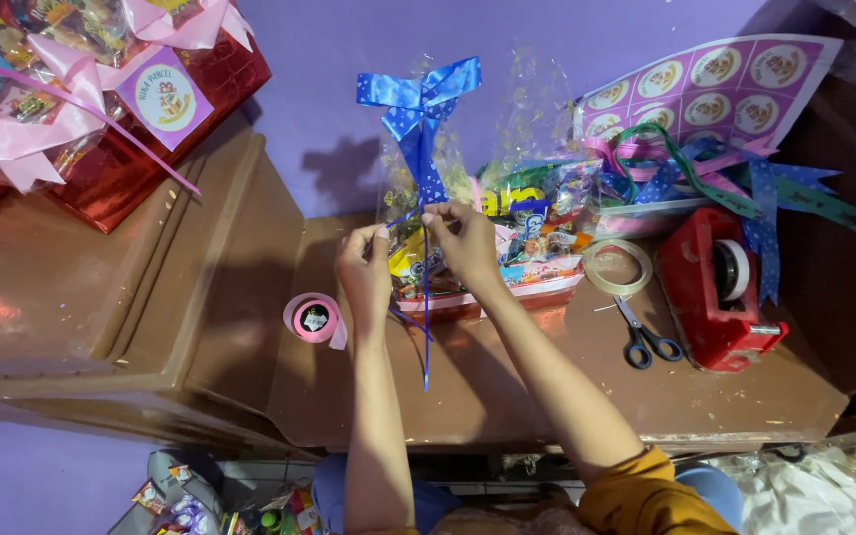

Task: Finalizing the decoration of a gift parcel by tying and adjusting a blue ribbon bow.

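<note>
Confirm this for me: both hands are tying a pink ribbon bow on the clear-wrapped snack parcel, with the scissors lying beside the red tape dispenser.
Not quite: the bow is blue, not pink, as the head view shows. The left hand and right hand do work its ribbon at the clear-wrapped snack parcel, and the scissors do lie beside the red tape dispenser.

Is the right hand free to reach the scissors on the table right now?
Probably not right away: the right hand is pinching the blue ribbon together with the left hand. The path to the scissors looks unobstructed.
</note>
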